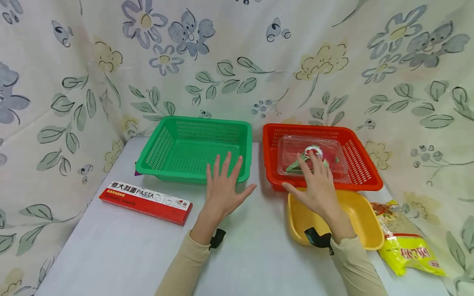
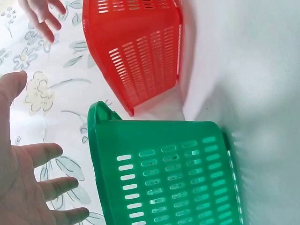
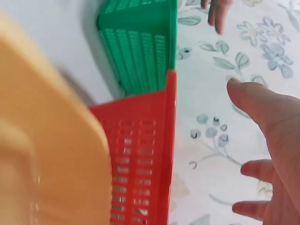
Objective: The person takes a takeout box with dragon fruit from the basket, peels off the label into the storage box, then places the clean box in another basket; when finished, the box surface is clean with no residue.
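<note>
My left hand (image 1: 223,193) is held with fingers spread near the front right corner of a green basket (image 1: 148,168); it holds nothing. The basket's slotted wall also shows in the left wrist view. With fingers apart and nothing in them, my right hand (image 1: 316,191) overlaps the front of a red basket (image 1: 364,164) and a yellow basin (image 1: 364,218) in the head view. Inside the red basket lies a clear plastic box (image 1: 292,148) with a red and green label. The right wrist view shows the basin's rim (image 3: 89,140) close to the camera.
A red and white pasta box (image 1: 146,203) lies on the white table (image 1: 122,250) at the left. To the right of the basin is a yellow printed food bag (image 1: 409,246). A floral curtain (image 1: 237,49) hangs behind and beside the table. Something purple peeks from behind the green basket's left corner.
</note>
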Motion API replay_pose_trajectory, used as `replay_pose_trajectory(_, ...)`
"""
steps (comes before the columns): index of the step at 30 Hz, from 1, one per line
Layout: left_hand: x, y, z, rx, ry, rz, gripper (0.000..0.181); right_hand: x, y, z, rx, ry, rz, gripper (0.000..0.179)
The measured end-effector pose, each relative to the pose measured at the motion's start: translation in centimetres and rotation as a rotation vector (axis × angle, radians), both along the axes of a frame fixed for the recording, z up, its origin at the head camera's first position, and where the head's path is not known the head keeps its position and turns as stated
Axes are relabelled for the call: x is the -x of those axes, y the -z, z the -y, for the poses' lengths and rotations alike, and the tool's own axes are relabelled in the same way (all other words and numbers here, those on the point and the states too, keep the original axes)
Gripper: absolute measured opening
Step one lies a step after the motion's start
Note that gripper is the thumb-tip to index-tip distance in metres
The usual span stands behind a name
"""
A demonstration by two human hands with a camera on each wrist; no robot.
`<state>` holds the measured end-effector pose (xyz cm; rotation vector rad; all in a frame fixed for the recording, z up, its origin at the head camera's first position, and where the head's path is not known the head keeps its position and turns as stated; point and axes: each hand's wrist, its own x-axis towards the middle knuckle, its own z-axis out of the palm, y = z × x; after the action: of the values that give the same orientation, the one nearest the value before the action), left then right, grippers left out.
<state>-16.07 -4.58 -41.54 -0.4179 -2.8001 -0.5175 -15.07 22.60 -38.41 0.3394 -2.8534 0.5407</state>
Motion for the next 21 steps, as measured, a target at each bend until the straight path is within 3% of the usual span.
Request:
replay_pose_trajectory(12,-0.2,-0.3,-0.1,0.009,0.010,-0.015,0.082,2.8,-1.3,-6.2,-0.032,0.015,0.035,0.091)
replay_pose_trajectory(21,-0.5,-0.4,-0.1,-0.017,0.025,-0.021,0.081,5.0,-1.7,-11.3,-0.061,0.117,0.096,0.088)
